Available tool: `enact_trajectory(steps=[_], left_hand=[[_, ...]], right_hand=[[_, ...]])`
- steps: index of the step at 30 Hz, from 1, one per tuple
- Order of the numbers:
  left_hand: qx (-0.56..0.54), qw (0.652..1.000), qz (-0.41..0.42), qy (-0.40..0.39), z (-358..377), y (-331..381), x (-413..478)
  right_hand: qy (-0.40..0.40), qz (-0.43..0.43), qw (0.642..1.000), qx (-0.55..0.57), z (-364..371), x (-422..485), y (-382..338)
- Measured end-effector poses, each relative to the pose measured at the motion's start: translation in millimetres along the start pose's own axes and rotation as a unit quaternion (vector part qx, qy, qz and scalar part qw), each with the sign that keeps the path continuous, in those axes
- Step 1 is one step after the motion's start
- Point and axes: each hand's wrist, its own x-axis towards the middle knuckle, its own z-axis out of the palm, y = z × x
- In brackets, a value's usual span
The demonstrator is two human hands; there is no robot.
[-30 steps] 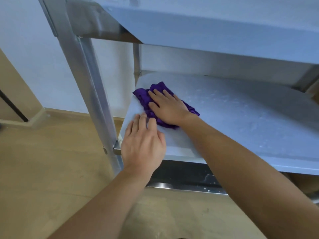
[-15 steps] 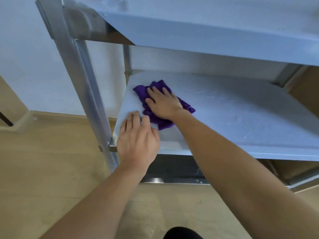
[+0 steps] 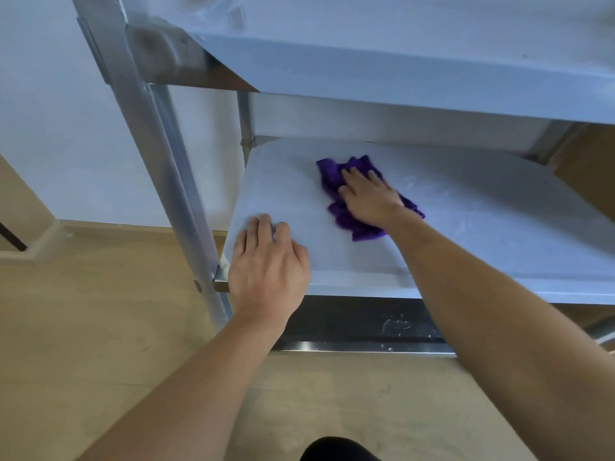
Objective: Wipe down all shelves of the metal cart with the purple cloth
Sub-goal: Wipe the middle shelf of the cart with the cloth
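The metal cart's middle shelf (image 3: 482, 227) fills the centre, with the upper shelf (image 3: 399, 61) overhanging it. A crumpled purple cloth (image 3: 339, 211) lies on the middle shelf, left of centre. My right hand (image 3: 369, 197) presses flat on the cloth, fingers pointing to the back left. My left hand (image 3: 266, 264) rests palm down on the shelf's front left corner, fingers together, holding nothing. A darker bottom shelf (image 3: 366, 324) shows below the middle shelf's front edge.
The cart's front left leg (image 3: 159, 168) rises just left of my left hand. A pale wall (image 3: 50, 128) is behind, a wooden floor (image 3: 83, 327) below. Brown cardboard (image 3: 592, 161) shows at the far right behind the cart. White specks dot the shelf's right part.
My right hand has slid the cloth to the right, away from the shelf's left edge. My left hand stays on the front left corner. The camera has shifted slightly.
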Motion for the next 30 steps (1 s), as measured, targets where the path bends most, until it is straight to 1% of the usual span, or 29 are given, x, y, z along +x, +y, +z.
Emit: enact_trajectory(steps=[2,4,6,8,13,20,25,28,30], left_hand=[[-0.022,1.0,-0.012,0.011,-3.4,0.3,1.6],[-0.039,0.999,-0.02,0.018,-7.5,1.2,2.1],[-0.051,0.998,-0.021,0.019,-10.4,1.6,1.3],[-0.061,0.998,-0.022,0.018,-11.7,1.9,0.7],[-0.059,0.998,-0.005,0.009,-10.6,3.0,0.1],[-0.038,0.999,0.023,0.003,-7.0,1.9,3.2],[0.026,0.996,0.063,-0.058,-5.7,3.9,-0.3],[0.038,0.992,0.056,-0.108,-14.6,17.7,-3.2],[0.049,0.991,0.059,-0.113,-21.0,38.5,-4.4]], right_hand=[[-0.003,-0.072,0.997,-0.012,7.4,-18.0,-28.4],[-0.005,-0.131,0.991,0.0,12.2,-42.0,-54.8],[-0.013,-0.164,0.986,0.015,14.2,-66.8,-73.1],[-0.021,-0.176,0.984,0.018,14.7,-79.5,-76.4],[-0.019,-0.16,0.987,0.013,16.0,-90.4,-69.3],[-0.002,-0.099,0.994,0.045,13.0,-103.6,-51.1],[-0.007,-0.073,0.996,0.046,9.6,-116.3,-22.8],[-0.009,-0.063,0.997,0.047,7.2,-125.9,-5.9],[-0.006,-0.059,0.997,0.046,6.3,-131.7,4.2]])
